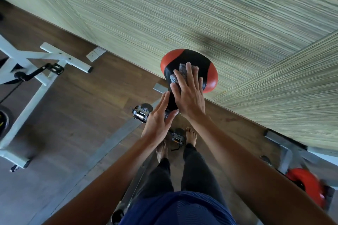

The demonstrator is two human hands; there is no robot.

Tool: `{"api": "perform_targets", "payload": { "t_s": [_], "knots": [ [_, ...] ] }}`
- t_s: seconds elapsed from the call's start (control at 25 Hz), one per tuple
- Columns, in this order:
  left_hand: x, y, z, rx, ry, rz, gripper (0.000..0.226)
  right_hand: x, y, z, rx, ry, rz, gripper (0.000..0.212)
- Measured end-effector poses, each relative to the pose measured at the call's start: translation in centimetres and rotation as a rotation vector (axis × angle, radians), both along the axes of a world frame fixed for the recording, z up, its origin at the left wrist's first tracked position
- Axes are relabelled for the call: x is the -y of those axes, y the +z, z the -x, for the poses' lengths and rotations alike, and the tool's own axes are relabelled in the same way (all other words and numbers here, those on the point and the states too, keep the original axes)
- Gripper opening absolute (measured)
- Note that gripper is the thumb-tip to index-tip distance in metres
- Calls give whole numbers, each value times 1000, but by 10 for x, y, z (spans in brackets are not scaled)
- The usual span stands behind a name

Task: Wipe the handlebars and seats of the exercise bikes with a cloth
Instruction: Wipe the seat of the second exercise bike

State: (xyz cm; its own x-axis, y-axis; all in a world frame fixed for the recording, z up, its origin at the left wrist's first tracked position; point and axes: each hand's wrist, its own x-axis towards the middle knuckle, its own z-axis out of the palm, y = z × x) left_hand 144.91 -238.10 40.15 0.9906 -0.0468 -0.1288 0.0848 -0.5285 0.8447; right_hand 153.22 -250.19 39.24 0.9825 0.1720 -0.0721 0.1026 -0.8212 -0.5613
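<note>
Grey cloth (182,71) lies on the black middle of the red-and-black seat (193,59). It is pinned flat under my right hand (190,95), whose fingers are straight and spread so the pressure covers a wide patch of padding. My left hand (159,121) sits at the seat's narrow front end, fingers straight and thumb out, gripping nothing (I judge it is there to steady the nose so the saddle doesn't twist under the wipe; whether it actually touches, I cannot tell). From here I would work the cloth toward the red panels at the seat's rear corners. A pedal (141,113) shows below the seat, and a white bike frame (27,86) stands well apart to the left.
</note>
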Motion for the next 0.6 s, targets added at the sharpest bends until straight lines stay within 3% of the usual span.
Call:
{"api": "perform_targets", "payload": {
  "t_s": [0.36,0.6],
  "knots": [
    [-5,13,-4,-65,-6,-65,66,-3,-6,-5,38,-26,-154,37],
    [-24,49,-32,1,12,-163,42,18,37,5,5,-93,-412,47]
  ]
}}
